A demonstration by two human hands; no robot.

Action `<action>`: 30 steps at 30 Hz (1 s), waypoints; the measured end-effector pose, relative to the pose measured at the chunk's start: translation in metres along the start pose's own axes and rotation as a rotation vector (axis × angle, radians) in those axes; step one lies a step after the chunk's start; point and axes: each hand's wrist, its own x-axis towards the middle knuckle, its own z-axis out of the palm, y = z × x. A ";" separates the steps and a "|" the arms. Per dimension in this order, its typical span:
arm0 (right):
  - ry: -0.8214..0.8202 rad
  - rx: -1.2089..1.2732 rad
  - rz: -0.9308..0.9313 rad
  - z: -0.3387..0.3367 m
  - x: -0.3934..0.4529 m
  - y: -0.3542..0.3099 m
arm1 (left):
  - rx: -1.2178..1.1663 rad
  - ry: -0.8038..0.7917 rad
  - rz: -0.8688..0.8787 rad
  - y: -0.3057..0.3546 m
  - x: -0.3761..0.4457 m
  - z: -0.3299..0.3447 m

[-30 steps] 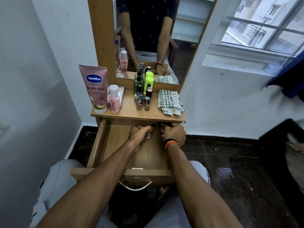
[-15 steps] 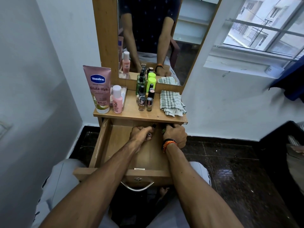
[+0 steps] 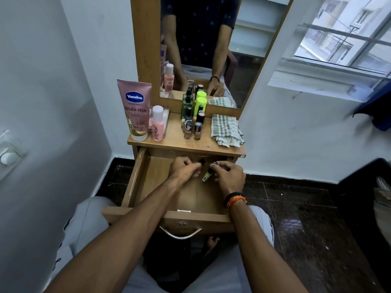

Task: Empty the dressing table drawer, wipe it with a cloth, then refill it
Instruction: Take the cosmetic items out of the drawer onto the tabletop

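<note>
Two small bottles are pinched at the back of the open drawer (image 3: 135, 182) — a dark-capped one in the left hand (image 3: 184, 170), a green one (image 3: 207, 175) hung below the right hand (image 3: 229, 176) — and either could be dropped, if knocked against the tabletop edge (image 3: 190, 150) overhead.

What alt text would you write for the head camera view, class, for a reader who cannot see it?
A person's left hand and right hand each grip a small bottle inside the open wooden drawer of a dressing table. On the tabletop stand a pink lotion tube, small bottles and a folded checked cloth, below a mirror.
</note>
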 end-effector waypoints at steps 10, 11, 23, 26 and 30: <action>0.057 0.138 -0.132 -0.011 -0.009 -0.002 | 0.155 0.004 0.316 0.022 -0.028 -0.024; 0.072 0.137 -0.156 -0.012 -0.009 -0.005 | 0.145 0.004 0.333 0.026 -0.031 -0.026; 0.220 0.126 -0.418 -0.005 0.008 -0.081 | 0.278 0.141 0.516 0.070 -0.038 -0.041; 0.217 0.099 -0.437 0.003 0.014 -0.091 | 0.308 0.178 0.535 0.078 -0.034 -0.043; 0.193 0.061 -0.446 0.013 0.020 -0.096 | 0.365 0.229 0.552 0.081 -0.026 -0.043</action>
